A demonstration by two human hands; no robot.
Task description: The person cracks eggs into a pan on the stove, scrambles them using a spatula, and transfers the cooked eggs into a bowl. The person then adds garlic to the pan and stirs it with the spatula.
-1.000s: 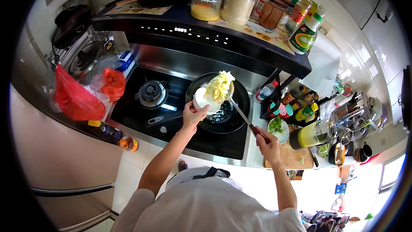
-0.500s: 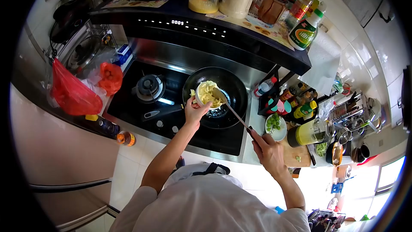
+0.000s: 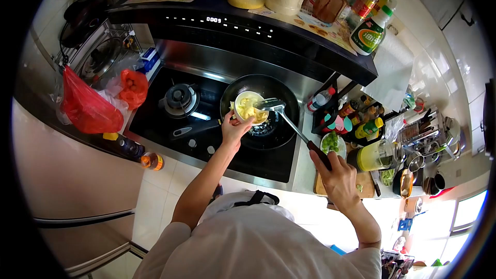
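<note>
Over the left side of a black frying pan (image 3: 281, 137), my left hand (image 3: 235, 132) grips a white bowl (image 3: 238, 104). Yellow food (image 3: 248, 107), perhaps scrambled egg, fills part of the bowl. My right hand (image 3: 338, 180) is closed round the dark handle of a metal ladle (image 3: 294, 126). The ladle's head is at the bowl's right rim, by the food. Some yellow bits show at the pan's left edge, and its dark bottom looks wet and shiny.
A second burner (image 3: 181, 99) is left of the pan. The range hood (image 3: 232, 26) spans above, carrying jars and bottles. Right of the stove are a plate of green pieces (image 3: 331, 144), a cutting board (image 3: 366, 183) and an oil jug (image 3: 374, 156). Red bags (image 3: 88, 106) hang left.
The yellow food went from heaped on the ladle above the bowl to lying in the bowl. The ladle then turned and its head moved to the bowl's right rim; my right hand shifted right.
</note>
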